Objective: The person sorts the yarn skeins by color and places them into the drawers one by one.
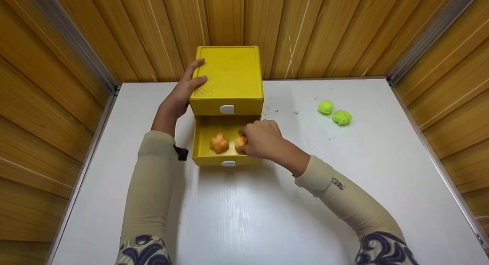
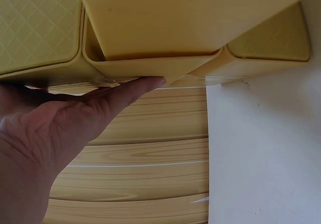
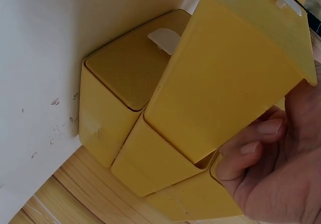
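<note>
A yellow drawer unit [image 1: 229, 74] has its middle drawer [image 2: 175, 18] pulled out, with a white tab on its front. In that drawer lies a crumpled orange ball [image 1: 219, 143]. My right hand [image 1: 263, 141] reaches over the drawer's right wall and pinches a second orange ball [image 1: 240, 143] between thumb and fingers. The right wrist view shows the right hand [image 3: 281, 169] beside the drawer's side wall [image 3: 225, 73], the ball hidden. My left hand [image 1: 181, 93] rests on the unit's left side and top edge; in its wrist view the hand [image 2: 65, 128] lies along the side, fingers extended.
Two bright green crumpled balls, one [image 1: 325, 107] and another [image 1: 342, 117], lie on the white table [image 1: 382, 162] right of the unit. Wood-patterned walls [image 1: 324, 36] stand behind and at both sides. Small dark marks dot the tabletop near the unit.
</note>
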A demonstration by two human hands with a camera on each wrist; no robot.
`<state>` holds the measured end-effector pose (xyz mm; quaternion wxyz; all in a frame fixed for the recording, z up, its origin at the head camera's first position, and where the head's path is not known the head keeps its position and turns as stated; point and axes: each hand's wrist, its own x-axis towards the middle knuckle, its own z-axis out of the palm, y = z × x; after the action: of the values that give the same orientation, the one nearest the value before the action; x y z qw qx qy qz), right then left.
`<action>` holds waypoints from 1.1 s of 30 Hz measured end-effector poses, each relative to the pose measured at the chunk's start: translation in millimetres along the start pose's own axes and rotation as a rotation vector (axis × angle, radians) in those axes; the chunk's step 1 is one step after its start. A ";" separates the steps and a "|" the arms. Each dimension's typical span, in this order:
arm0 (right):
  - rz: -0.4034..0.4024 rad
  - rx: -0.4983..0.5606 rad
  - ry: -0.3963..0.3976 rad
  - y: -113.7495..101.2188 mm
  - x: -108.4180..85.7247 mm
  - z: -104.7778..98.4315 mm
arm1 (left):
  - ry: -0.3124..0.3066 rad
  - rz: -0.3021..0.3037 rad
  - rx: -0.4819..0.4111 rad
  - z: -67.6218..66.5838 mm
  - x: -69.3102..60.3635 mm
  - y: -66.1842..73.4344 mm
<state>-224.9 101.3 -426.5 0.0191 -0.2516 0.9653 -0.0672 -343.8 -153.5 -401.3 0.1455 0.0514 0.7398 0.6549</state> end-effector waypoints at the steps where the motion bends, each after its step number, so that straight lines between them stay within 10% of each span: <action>1: 0.003 0.005 -0.001 0.2 0.0 0.3 | -0.001 0.001 0.000 0.2 0.2 -0.1; 18: 0.048 0.158 -0.024 3.7 -11.1 -10.1 | 0.000 -0.006 0.003 -0.1 0.0 0.6; 33: -0.151 0.334 0.466 1.6 -57.9 -6.7 | 0.005 -0.003 -0.012 0.6 0.1 -0.2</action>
<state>-175.6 131.8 -419.9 -0.1670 -0.2940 0.8977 -0.2825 -343.6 -153.0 -401.6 0.1446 0.0478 0.7364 0.6592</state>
